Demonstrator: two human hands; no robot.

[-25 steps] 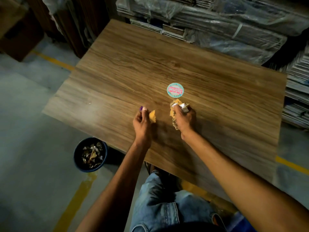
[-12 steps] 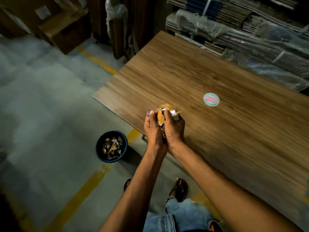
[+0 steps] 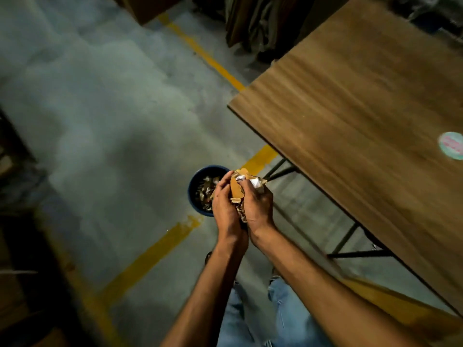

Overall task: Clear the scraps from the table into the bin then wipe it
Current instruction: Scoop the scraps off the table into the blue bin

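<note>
My left hand and my right hand are pressed together around a bundle of scraps, brown cardboard pieces with some crumpled white paper. Both hands hold the bundle off the table, just over the right rim of the dark blue bin on the floor. The bin holds several scraps. The wooden table fills the right side, and a round green and pink sticker lies on it at the right edge of view.
Grey concrete floor with yellow painted lines spreads to the left. Black metal table legs stand under the table to the right of my hands. Dark boxes and stacked material sit at the far top and along the left edge.
Both hands came together around the scraps, lifted them off the table and carried them left and down over the bin. My view swung left toward the floor.
</note>
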